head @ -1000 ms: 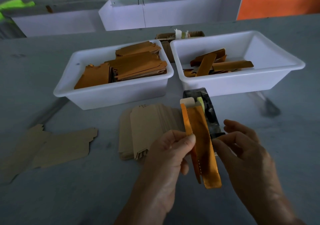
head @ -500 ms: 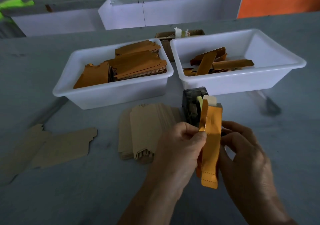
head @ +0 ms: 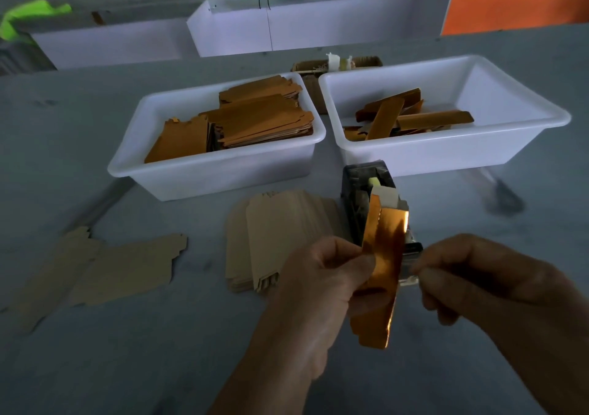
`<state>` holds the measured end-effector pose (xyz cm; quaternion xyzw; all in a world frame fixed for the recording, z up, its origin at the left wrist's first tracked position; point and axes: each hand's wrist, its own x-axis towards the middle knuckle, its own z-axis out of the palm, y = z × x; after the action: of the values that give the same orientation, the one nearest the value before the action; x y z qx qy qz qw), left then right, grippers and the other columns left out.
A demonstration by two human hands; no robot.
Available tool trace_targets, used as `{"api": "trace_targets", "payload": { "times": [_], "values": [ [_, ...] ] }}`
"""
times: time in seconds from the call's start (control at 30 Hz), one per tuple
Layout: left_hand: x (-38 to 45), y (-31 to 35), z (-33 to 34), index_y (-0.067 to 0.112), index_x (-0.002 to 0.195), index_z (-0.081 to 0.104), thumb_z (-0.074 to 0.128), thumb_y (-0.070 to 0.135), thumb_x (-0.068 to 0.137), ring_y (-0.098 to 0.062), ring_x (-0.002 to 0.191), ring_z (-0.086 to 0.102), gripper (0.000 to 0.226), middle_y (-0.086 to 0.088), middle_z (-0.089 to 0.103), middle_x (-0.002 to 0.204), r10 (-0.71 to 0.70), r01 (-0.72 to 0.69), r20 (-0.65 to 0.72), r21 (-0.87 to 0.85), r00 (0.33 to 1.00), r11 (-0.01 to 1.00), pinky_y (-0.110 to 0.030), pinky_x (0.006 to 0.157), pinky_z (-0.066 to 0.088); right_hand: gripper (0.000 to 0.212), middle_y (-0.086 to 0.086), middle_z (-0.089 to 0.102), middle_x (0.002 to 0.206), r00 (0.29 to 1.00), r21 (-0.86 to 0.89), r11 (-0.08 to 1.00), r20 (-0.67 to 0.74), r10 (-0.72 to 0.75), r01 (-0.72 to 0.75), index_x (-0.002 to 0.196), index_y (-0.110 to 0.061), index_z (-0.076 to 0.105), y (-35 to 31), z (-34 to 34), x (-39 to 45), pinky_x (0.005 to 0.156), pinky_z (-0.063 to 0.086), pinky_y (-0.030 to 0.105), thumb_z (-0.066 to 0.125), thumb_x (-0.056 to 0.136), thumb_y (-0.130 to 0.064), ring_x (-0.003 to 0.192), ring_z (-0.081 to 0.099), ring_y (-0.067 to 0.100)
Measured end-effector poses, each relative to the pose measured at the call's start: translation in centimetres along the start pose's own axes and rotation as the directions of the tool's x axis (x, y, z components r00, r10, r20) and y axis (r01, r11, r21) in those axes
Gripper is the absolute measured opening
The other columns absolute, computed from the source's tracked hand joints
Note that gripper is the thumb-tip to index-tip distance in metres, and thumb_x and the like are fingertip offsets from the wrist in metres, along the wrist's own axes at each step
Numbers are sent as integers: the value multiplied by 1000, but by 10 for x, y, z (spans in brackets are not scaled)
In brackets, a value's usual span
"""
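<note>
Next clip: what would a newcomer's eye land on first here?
The shiny gold card strip stands out, pinched by the left hand at centre front, with the right hand close beside it and a tape dispenser just behind. Farther back sit two white tubs: the left tub holds stacked flat gold cards, the right tub loose folded strips.

Dispenser (head: 353,197) half hidden behind gold strip (head: 382,255); R hand (head: 478,280) blurred, grip unclear.

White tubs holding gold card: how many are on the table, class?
2. The left tub sits behind the stack of brown card, full of flat gold sheets. The right tub sits beside it, holding a few folded gold strips. None looks hidden.
</note>
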<state>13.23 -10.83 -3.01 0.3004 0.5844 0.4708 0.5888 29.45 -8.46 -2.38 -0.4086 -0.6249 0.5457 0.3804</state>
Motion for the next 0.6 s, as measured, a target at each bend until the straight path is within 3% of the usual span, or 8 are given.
{"api": "trace_targets", "payload": {
  "times": [0.1,0.37,0.53,0.6],
  "values": [
    [-4,-2,-3,10,80,68,65,12,87,-18,75,73,8,-6,73,77,9,-10,16,13,1000,1000,-32,71,60,14,6,67,61,993,-57,998,113,-16,23,65,-33,73,-3,5,4,47,47,13,63,56,-35,49,57,2],
    [-6,1,-10,10,76,71,68,10,83,-22,80,74,8,-10,74,81,-5,9,84,-49,996,999,-29,68,60,16,-9,65,65,981,-165,978,166,-97,124,72,-38,72,-2,11,14,47,44,13,59,64,-34,56,57,3],
    [-7,4,-13,7,87,73,63,6,87,-22,85,73,10,-11,75,89,22,-14,121,-65,992,998,-29,73,59,8,-2,66,68,981,-134,983,164,-105,127,77,-37,73,-3,9,17,47,43,12,68,70,-34,57,58,2],
    [-7,4,-10,8,89,71,64,7,86,-19,82,73,8,-8,75,86,53,-51,80,-25,995,998,-29,72,60,21,1,66,71,979,-132,982,167,-113,135,88,-44,70,-2,8,18,47,44,13,70,69,-34,59,60,5]
  ]
}}
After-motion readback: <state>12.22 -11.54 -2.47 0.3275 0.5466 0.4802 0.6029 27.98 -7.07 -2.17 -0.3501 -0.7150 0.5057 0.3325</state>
